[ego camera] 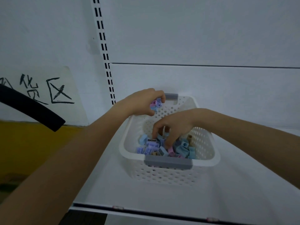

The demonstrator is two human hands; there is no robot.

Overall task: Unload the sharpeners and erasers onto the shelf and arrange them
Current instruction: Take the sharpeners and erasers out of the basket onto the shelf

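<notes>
Early in the unloading, by judgement. Left grip [142,101] closed round a few sharpeners [156,103] above the far-left rim of the basket [211,144]; right grip [175,125] curled down into the pile [152,147] at the near end, catch unclear. None on the shelf [113,184] yet.

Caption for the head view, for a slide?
Left hand holds pastel sharpeners over the white basket on the shelf; right hand reaches into the pile inside.
</notes>
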